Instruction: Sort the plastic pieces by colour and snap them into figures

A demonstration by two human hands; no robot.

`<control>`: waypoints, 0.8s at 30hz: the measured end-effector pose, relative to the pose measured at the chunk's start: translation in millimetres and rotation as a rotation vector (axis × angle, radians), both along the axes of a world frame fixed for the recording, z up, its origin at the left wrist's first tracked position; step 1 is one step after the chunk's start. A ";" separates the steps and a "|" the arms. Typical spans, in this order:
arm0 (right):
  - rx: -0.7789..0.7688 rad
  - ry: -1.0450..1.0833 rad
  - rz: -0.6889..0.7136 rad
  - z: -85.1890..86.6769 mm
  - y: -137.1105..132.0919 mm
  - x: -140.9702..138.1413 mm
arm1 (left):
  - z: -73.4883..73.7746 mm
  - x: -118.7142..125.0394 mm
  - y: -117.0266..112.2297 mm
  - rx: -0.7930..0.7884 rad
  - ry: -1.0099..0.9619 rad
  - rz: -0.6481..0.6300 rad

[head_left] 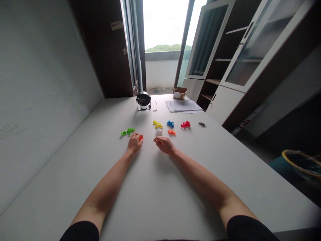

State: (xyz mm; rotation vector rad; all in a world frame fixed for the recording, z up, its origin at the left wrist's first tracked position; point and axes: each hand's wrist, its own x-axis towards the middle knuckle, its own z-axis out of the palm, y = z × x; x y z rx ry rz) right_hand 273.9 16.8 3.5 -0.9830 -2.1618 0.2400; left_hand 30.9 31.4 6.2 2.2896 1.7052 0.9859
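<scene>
My left hand (pixel 135 142) rests on the white table with its fingers curled round a small orange-red plastic piece (pixel 141 138). Just beyond it lie bright green pieces (pixel 130 131). My right hand (pixel 164 145) is held to the right with fingers bent together; whatever is in them is hidden. A white crumpled-looking lump (pixel 158 132) sits right behind that hand. Farther back are yellow pieces (pixel 157 125), blue pieces (pixel 170 124) and red pieces (pixel 185 124), each colour in its own small cluster. An orange piece (pixel 172 132) lies in front of the blue ones.
At the table's far end stand a black round device on a silver stand (pixel 143 101), papers (pixel 184 105) and an open cardboard box (pixel 180 93). A round cable hole (pixel 202 125) is set near the right edge. A wall (pixel 50 83) borders the left side; cabinets (pixel 230 83) stand right.
</scene>
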 end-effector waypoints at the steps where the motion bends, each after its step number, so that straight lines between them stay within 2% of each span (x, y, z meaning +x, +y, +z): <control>1: -0.014 0.000 0.001 -0.3 -0.1 -0.3 | 1.6 1.0 -1.5 -0.011 -0.005 -0.014; 7: -0.100 -0.003 0.041 -1.3 -0.6 -3.5 | 8.5 8.3 -10.4 -0.093 -0.008 -0.079; 16: -0.110 -0.002 0.044 -7.7 4.8 -0.6 | 6.2 8.1 -9.7 -0.085 0.074 -0.044; 21: -0.107 0.009 0.025 -7.6 4.6 -0.6 | 9.5 9.3 -12.4 -0.104 0.064 -0.063; 24: -0.113 0.011 0.020 -7.9 5.3 -0.8 | 10.7 9.5 -12.9 -0.101 0.051 -0.033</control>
